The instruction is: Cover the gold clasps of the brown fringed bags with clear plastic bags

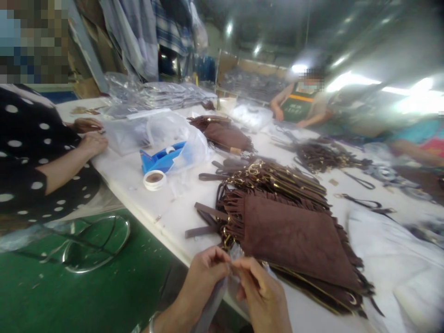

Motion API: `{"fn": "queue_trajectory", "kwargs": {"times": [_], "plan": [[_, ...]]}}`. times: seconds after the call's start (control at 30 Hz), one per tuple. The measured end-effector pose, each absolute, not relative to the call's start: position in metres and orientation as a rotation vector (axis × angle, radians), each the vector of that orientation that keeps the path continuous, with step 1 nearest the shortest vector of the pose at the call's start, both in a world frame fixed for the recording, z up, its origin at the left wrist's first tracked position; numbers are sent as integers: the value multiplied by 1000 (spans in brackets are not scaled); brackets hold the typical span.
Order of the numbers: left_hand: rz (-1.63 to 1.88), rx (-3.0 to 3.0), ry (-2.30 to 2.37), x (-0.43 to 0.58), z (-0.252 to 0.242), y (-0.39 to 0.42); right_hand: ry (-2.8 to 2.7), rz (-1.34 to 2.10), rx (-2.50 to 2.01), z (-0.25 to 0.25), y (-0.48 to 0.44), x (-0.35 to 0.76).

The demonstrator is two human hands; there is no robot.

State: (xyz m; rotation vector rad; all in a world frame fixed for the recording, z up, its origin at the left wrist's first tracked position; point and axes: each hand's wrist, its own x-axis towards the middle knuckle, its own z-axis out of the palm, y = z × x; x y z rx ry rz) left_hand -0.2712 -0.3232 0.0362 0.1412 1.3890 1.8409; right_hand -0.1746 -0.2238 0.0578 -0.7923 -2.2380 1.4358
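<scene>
Both hands are down at the near edge of the tabletop (180,212). Left hand (208,268): thumb and fingertips pinched on a translucent film (236,251). Right hand (256,284): same, its grip meeting the left one. Film sits just in front of the top brown fringed bag (291,236); fingers hide most of it, so can't tell its full shape, or whether the pale strip (213,300) below the left hand belongs to it. Lower bags in the stack mostly covered, only edges and gold hardware showing. Blue tape dispenser (159,159) partly behind clear plastic; white roll (155,186) just beside it. Person in polka dots (34,134) cut off at left; teal-and-red one (423,138) at right, cut off and smeared by blur.

Writing: pale characters on the far co-worker's green apron (298,112), too blurred to read. Small white label (132,110) on the grey packages (163,95), too small to make out.
</scene>
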Motion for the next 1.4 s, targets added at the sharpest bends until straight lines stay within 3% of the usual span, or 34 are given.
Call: {"fn": "queue_trajectory", "kwargs": {"times": [0.5,0.67,1.07,1.4], "plan": [[1818,236,1377,-270,26,-324,-2397,1141,-641,35,-220,-172],[1833,224,1291,-271,32,-324,-2327,1099,-782,40,-222,-177],[1844,166,1526,-267,19,-319,-2234,1312,-973,41,-222,-179],[1926,76,1519,-257,22,-315,-1742,1667,-981,21,-232,-186]]}}
